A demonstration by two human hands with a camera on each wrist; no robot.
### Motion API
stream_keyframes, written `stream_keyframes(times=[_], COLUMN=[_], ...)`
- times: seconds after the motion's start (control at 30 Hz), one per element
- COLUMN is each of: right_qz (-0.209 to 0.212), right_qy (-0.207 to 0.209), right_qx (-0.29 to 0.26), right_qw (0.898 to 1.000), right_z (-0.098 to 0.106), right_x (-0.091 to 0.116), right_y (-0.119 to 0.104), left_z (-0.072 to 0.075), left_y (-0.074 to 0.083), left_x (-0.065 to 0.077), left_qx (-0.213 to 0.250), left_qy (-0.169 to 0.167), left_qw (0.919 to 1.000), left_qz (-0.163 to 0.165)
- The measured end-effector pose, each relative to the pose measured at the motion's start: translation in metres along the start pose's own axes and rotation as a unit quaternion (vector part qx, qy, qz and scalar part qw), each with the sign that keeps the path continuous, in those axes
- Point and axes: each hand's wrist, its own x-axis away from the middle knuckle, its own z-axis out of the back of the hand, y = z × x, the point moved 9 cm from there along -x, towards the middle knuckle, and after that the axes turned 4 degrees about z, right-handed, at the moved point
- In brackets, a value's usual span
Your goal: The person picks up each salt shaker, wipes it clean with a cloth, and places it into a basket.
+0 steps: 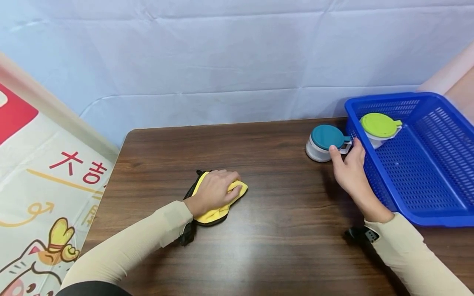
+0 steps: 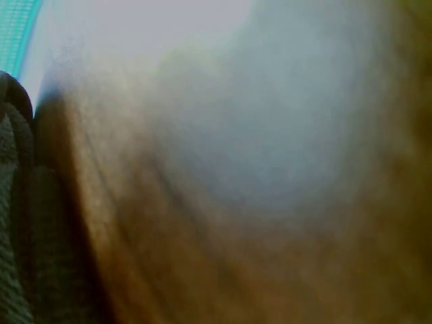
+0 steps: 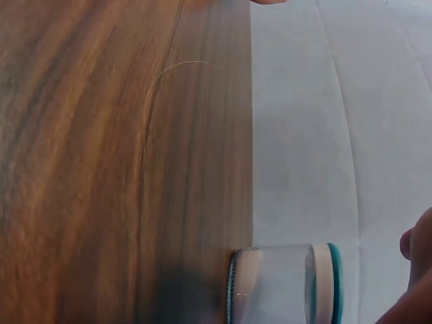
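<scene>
A folded yellow cloth [image 1: 216, 214] with a black edge lies on the wooden table. My left hand [image 1: 216, 189] grips it from above, its fingers and thumb bent over the folds. To the right stands a clear jar [image 1: 319, 153] with a teal lid [image 1: 327, 137] and a side handle. My right hand [image 1: 349, 170] is at the handle side, thumb and fingers spread about it. In the right wrist view the thumb [image 3: 420, 250] shows apart from the jar [image 3: 280, 287]. The left wrist view is mostly blurred, with dark grey fabric [image 2: 17, 223] at its left edge.
A blue plastic basket [image 1: 390, 187] stands on the right of the table, close beside the right hand. Inside its far left corner sits a similar jar with a lime green lid [image 1: 379, 124]. A pale cloth wall [image 1: 222, 61] rises behind the table's back edge.
</scene>
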Motion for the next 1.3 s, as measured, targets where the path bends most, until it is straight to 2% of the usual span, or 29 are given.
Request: stream_keyframes(times=[0.23, 0.53, 0.83, 1.3], right_qz=[-0.066, -0.147, -0.131, -0.144], right_qy=[0.031, 0.039, 0.044, 0.043], right_qx=[-0.048, -0.114, -0.144, -0.116], right_qw=[0.996, 0.982, 0.98, 0.982], right_z=[0.0, -0.008, -0.011, -0.006], right_x=[-0.006, -0.016, -0.023, -0.016], right_y=[0.018, 0.035, 0.042, 0.044], left_z=[-0.001, -0.001, 0.0, 0.0], left_y=[0.0, -0.001, 0.0, -0.001], left_x=[0.0, 0.001, 0.0, 0.0], left_qx=[-0.001, 0.003, 0.003, 0.003], left_qy=[-0.007, -0.008, -0.004, -0.003], left_qw=[1.0, 1.0, 1.0, 1.0], left_qz=[0.0, 0.004, 0.001, 0.002])
